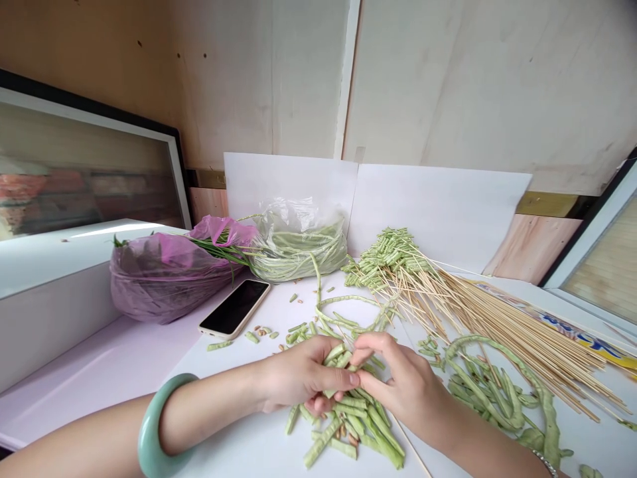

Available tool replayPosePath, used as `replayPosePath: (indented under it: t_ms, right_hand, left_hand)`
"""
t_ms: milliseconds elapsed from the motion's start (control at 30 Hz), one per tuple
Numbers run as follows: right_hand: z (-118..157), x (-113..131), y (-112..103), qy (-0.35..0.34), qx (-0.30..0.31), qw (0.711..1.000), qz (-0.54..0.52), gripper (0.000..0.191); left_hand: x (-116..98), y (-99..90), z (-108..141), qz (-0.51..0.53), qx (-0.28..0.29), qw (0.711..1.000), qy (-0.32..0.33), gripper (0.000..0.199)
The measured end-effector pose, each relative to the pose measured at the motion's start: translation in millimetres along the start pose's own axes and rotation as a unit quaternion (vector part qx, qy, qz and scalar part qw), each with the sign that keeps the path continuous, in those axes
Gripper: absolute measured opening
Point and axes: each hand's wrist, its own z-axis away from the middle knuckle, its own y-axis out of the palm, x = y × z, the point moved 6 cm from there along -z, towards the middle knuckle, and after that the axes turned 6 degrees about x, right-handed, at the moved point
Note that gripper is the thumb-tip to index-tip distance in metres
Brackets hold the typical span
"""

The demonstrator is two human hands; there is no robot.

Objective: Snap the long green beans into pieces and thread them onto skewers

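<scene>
Several short pieces of green long bean [337,355] are gripped in my left hand [308,373], which is closed around them. My right hand [398,378] meets it, thumb and fingers pinched at the ends of those pieces; what exactly the pinch holds is hidden. Below both hands lies a loose pile of cut bean pieces [355,425] with some brown seeds. A thin wooden skewer [412,446] slants out from beneath my right hand. Farther back, a heap of skewered bean pieces [393,255] rests on the table with its long bamboo skewers [517,325] pointing right.
A phone [235,308] lies left of the pile. Behind it are a purple bag [164,279] of greens and a clear bag [298,245] of long beans. Curled beans [497,392] lie at right, near a yellow-and-blue packet [580,334]. White panels [438,212] stand at the back.
</scene>
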Motion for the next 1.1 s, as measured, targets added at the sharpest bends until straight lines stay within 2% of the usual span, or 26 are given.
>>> replayPosePath:
  t_ms: [100,133,167,233,333,433,500,733,867,967,1100]
  right_hand:
    - [-5.9,-3.7,-4.0,0.02,0.012,1.0,-0.006,0.016]
    - [-8.9,-3.1,-5.0,0.017,0.03,0.999,-0.008,0.008]
    - [-11.9,-1.1,-5.5,0.005,0.054,0.998,-0.011,0.008]
    - [-16.6,6.4,-5.9,-0.031,0.106,0.994,-0.019,0.03]
    - [-18.2,21.3,-5.0,-0.071,0.176,0.98,-0.057,0.043]
    - [-15.0,34.7,-0.4,-0.067,0.244,0.959,-0.129,0.044]
    - [-13.2,40.5,2.5,-0.054,0.271,0.946,-0.167,0.044]
    - [-15.8,44.4,3.3,-0.02,0.279,0.941,-0.192,0.045]
    - [-16.0,39.6,-2.0,0.012,0.248,0.949,-0.196,0.045]
    - [-14.9,34.1,-5.4,0.034,0.231,0.95,-0.207,0.032]
    - [-12.2,17.9,-7.7,0.101,0.219,0.953,-0.181,0.01]
  left_hand:
    - [-3.6,0.1,1.2,0.003,0.011,1.0,0.019,0.037]
    - [-5.9,-0.4,2.1,-0.001,0.013,1.0,0.026,0.036]
    - [-8.3,-1.2,3.3,-0.007,0.015,0.999,0.03,0.035]
    - [-12.6,-1.5,6.3,-0.029,0.031,0.999,0.028,0.034]
    - [-15.0,3.2,11.5,-0.066,0.106,0.992,0.004,0.027]
    - [-9.6,9.0,16.0,-0.097,0.192,0.976,-0.041,0.024]
    - [-4.5,10.8,16.9,-0.097,0.224,0.967,-0.068,0.03]
    - [-0.8,12.6,16.5,-0.049,0.262,0.962,-0.062,0.041]
    - [-2.0,9.5,15.8,0.009,0.268,0.962,-0.043,0.04]
    - [-1.1,4.0,11.9,0.044,0.252,0.966,-0.032,0.033]
    - [-1.8,-3.5,8.1,0.055,0.23,0.972,-0.008,0.031]
